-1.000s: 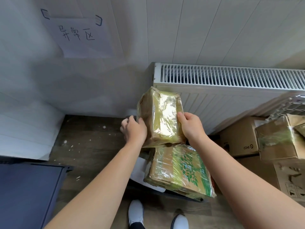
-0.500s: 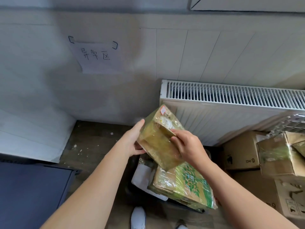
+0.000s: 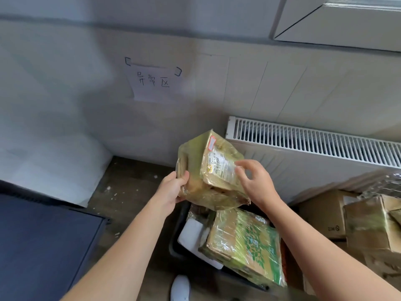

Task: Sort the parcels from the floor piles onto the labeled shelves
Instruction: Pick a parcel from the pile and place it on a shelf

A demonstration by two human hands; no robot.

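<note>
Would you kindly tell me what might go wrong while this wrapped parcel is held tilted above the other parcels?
1. The left hand grips the wrapped parcel only at its lower corner, and the right hand seems just to touch the label side; the glossy film could slip, dropping it onto the green-printed parcel below.
2. The label lies under wrinkled film, so it may be misread and the parcel shelved wrongly.
</note>
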